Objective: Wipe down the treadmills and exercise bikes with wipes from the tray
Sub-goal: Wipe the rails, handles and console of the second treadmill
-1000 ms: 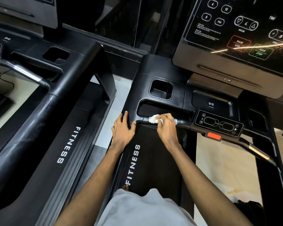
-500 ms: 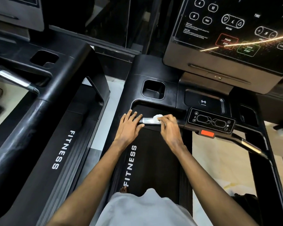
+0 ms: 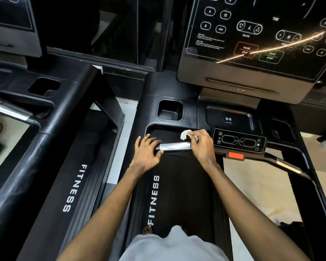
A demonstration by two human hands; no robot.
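With the left hand (image 3: pixel 147 151) holding one end of the shiny silver metal handlebar (image 3: pixel 174 146) and the right hand (image 3: pixel 201 146) pinching the small crumpled white wipe (image 3: pixel 184 134) at the other, an overlong stroke could press the black button panel (image 3: pixel 240 141) just beside it.

The person's left forearm (image 3: pixel 109 204) and right forearm (image 3: pixel 239 200) are bare right up to the left hand (image 3: pixel 148 150) and right hand (image 3: pixel 201 146). A plain, smooth, light grey garment (image 3: pixel 174 245) fills the near middle edge, and bare toes (image 3: pixel 148 230) show just beyond it on the left.
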